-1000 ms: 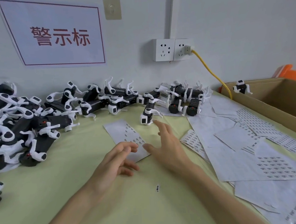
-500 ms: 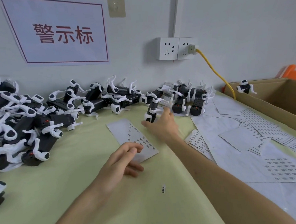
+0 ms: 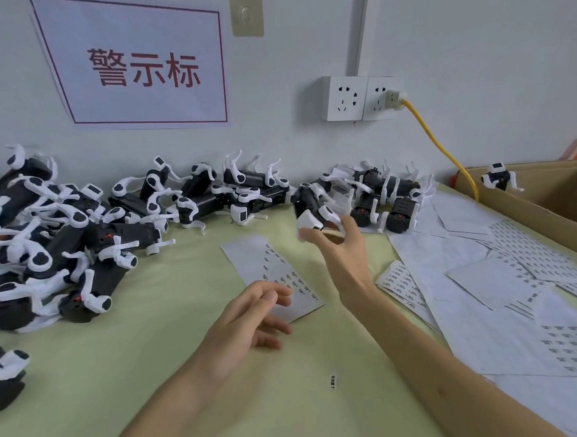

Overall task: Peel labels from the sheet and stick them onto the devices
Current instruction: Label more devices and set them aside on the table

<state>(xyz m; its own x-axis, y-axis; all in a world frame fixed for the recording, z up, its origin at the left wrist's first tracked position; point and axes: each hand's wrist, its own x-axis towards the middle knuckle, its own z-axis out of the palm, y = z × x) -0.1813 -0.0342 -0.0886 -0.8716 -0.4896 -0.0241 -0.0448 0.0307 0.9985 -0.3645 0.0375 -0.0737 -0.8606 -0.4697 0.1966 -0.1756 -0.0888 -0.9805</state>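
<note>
My right hand [image 3: 342, 248] grips a black-and-white device [image 3: 312, 210] and holds it tilted just above the table, over the far end of the label sheet. The label sheet [image 3: 270, 274] lies flat in the middle, with small dark labels along its right side. My left hand [image 3: 249, 316] rests on the sheet's near corner, fingers loosely bent and holding nothing. Several more devices [image 3: 59, 234] are heaped at the left and along the wall [image 3: 251, 190]. One loose label [image 3: 333, 381] lies on the cloth near me.
Several used and part-used label sheets [image 3: 489, 272] cover the table's right side. A cardboard box [image 3: 552, 200] stands at the far right with one device [image 3: 499, 178] on its edge. A yellow cable [image 3: 439, 143] runs from the wall socket [image 3: 360, 97] down behind the box.
My right hand reached forward to the standing device beyond the sheet, closed on it and lifted it off the table. My left hand stayed on the sheet.
</note>
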